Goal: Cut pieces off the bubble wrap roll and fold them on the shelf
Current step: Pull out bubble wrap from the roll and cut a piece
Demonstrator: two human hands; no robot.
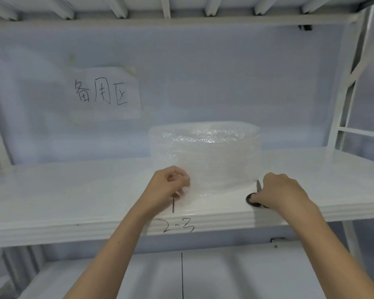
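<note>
A clear bubble wrap roll point(205, 152) stands on end on the white shelf point(73, 190), in the middle. A loose sheet hangs down its front toward the shelf edge. My left hand point(168, 186) pinches the left edge of that sheet. My right hand point(279, 190) rests on the shelf at the roll's lower right and grips black-handled scissors point(254, 198); the blade points up beside the sheet's right edge. Most of the scissors is hidden under my fingers.
A paper sign with handwritten characters point(104, 93) is taped to the back wall. White metal uprights point(341, 117) frame the shelf on the right. "2-3" point(178, 227) is written on the shelf's front edge. A lower shelf point(225, 277) lies beneath.
</note>
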